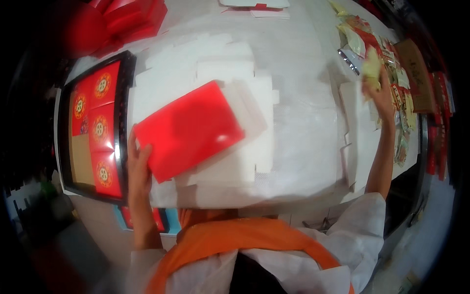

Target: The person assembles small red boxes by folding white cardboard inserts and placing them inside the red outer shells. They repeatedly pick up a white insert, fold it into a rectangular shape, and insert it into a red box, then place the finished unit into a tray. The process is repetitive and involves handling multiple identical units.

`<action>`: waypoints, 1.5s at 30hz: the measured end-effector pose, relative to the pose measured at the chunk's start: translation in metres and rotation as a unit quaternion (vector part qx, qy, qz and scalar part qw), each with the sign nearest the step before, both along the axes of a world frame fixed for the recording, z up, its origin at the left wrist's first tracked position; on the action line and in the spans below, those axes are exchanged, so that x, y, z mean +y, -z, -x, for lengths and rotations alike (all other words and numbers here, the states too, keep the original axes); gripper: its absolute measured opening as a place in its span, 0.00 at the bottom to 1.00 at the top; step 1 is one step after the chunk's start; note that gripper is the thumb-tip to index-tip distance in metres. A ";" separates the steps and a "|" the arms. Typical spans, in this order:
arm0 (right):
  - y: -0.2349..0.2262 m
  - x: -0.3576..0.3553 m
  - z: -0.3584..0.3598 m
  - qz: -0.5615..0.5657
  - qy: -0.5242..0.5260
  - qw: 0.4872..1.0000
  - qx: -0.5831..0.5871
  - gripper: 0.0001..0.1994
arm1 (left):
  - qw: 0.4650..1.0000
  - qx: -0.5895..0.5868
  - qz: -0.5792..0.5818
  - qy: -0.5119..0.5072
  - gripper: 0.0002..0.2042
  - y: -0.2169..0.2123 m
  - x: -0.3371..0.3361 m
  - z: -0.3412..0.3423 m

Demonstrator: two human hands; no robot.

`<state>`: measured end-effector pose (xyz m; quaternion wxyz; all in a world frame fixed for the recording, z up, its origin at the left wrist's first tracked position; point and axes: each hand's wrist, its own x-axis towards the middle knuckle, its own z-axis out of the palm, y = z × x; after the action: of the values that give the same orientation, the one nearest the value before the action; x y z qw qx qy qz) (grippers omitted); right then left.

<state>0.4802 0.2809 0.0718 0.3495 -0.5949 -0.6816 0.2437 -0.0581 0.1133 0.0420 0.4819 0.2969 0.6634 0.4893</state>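
Note:
My left hand (139, 164) grips the left edge of a plain red box (191, 130), thumb on its top face. The box is tilted a little above white flattened card pieces in the middle of the table. My right hand (379, 93) reaches to the far right, its fingers closed on a pale yellow packet (372, 66), slightly blurred. Around that hand lies a heap of small foil and plastic packets (404, 93) in yellow, red and silver. Whatever is inside the red box is hidden.
At the left stands a black-rimmed tray (126, 98) with several red boxes (102, 128) bearing round gold emblems. Red bags or boxes (129, 19) sit at the far left. A brown carton (416, 73) borders the packets. White card sheets (220, 169) cover the table's middle.

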 end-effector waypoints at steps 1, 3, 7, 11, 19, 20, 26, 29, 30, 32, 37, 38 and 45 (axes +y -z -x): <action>-0.013 -0.013 0.051 -0.025 -0.076 0.996 -0.029 0.34 | 1.000 0.010 -0.013 0.011 0.35 0.003 -0.001 0.002; -0.022 -0.024 0.119 -0.195 -0.232 0.916 -0.263 0.38 | 0.999 0.016 -0.030 0.023 0.35 0.003 -0.004 0.004; -0.025 -0.042 0.209 -0.122 -0.327 0.849 -0.397 0.38 | 0.998 0.025 -0.049 0.025 0.34 0.012 -0.008 0.005; -0.014 -0.031 0.244 -0.044 -0.392 0.830 -0.395 0.38 | 0.998 -0.002 -0.064 0.011 0.33 0.014 -0.011 0.010; -0.015 -0.027 0.250 0.016 -0.480 0.830 -0.284 0.35 | 0.994 -0.027 -0.092 0.045 0.32 0.019 -0.011 0.013; -0.014 -0.030 0.252 0.048 -0.481 0.824 -0.298 0.34 | 0.996 -0.014 -0.077 0.038 0.31 0.016 -0.008 0.010; 0.021 -0.031 0.265 0.043 -0.499 0.853 -0.147 0.29 | 0.995 -0.016 -0.095 -0.022 0.28 0.042 -0.021 0.028; 0.019 -0.039 0.258 0.051 -0.490 0.853 -0.172 0.30 | 0.994 -0.010 -0.108 0.016 0.27 0.038 -0.023 0.023; 0.014 -0.040 0.253 0.059 -0.485 0.852 -0.191 0.29 | 0.993 0.002 -0.112 0.039 0.27 0.031 -0.021 0.016; 0.002 -0.045 0.254 0.065 -0.509 0.846 -0.143 0.26 | 0.992 0.040 -0.115 0.036 0.27 0.031 -0.024 0.013; 0.032 -0.037 0.272 0.078 -0.451 0.887 -0.058 0.22 | 0.989 0.053 -0.117 0.073 0.27 0.040 -0.021 0.022; 0.039 -0.038 0.271 0.098 -0.407 0.908 -0.003 0.21 | 0.986 0.072 -0.124 0.089 0.28 0.041 -0.020 0.025; 0.017 -0.089 0.280 0.195 -0.200 0.960 0.020 0.25 | 0.990 0.020 -0.137 0.012 0.27 0.032 -0.030 0.005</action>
<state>0.2001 0.1921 0.0546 0.1846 -0.4983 -0.7184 0.4488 -0.0627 0.0828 0.0101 0.4295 0.3776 0.5957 0.5639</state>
